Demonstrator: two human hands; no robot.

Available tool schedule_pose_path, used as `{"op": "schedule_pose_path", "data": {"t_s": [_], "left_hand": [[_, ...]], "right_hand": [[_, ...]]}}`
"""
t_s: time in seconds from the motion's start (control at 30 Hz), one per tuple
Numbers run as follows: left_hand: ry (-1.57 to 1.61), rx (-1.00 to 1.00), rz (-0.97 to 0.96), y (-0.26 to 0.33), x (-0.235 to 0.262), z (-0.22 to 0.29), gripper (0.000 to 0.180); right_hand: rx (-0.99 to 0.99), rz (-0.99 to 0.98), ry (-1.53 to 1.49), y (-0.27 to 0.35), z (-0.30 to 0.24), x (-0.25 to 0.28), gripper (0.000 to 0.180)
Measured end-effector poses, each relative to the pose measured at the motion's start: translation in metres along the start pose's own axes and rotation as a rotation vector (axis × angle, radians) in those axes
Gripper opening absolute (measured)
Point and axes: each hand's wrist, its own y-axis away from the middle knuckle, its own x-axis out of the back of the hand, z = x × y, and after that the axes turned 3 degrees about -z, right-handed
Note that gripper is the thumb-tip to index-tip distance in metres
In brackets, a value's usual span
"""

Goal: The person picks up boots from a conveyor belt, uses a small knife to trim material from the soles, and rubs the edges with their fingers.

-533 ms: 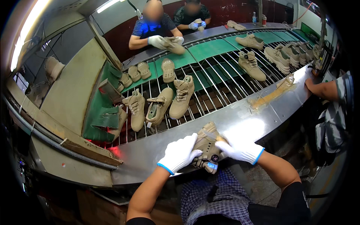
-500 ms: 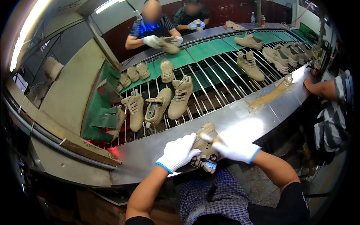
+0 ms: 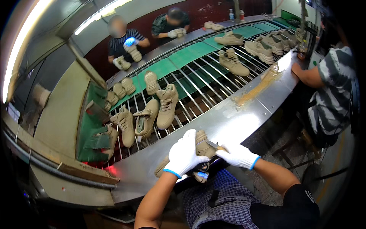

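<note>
Against the near metal edge, a tan shoe [image 3: 204, 147] with a dark round dial is held by my left hand [image 3: 186, 152], in a white glove with a blue cuff. The fingers wrap over the shoe and hide much of it. Another tan shoe part [image 3: 162, 166] shows left of that glove; whether it belongs to a second shoe I cannot tell. My right hand [image 3: 239, 155], gloved alike, is closed on the tan handle of a knife [image 3: 212, 144]. Its thin grey blade points left and lies at the shoe's upper.
Several tan shoes [image 3: 166, 107] stand on the metal bar conveyor [image 3: 198, 91] with green sheets. A dried yellow smear [image 3: 257, 89] marks the metal ledge [image 3: 213, 128]. Two gloved co-workers handle shoes across the line; another person's arm [image 3: 307, 74] rests at the right. A green-flapped opening [image 3: 88, 126] is at left.
The view has shifted, so the conveyor sits lower left. My left hand lies further over the shoe; my right hand, blurred before, shows the blade clearly. The co-worker opposite now holds two shoes apart.
</note>
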Motion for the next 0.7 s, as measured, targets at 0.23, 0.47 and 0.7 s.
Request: {"op": "schedule_pose_path", "data": {"t_s": [0.23,0.47,0.7], "left_hand": [[0.012,0.137,-0.158,-0.025,0.001,0.002,0.119],[-0.140,-0.053,0.067,-0.012,-0.020,-0.015,0.089],[0.009,-0.014,0.000,-0.009,-0.001,-0.004,0.090]], "right_hand": [[0.139,0.198,0.215,-0.018,-0.026,-0.039,0.047],[0.483,0.103,0.223,-0.011,-0.045,-0.032,0.041],[0.112,0.046,0.143,0.001,-0.023,-0.007,0.049]]}}
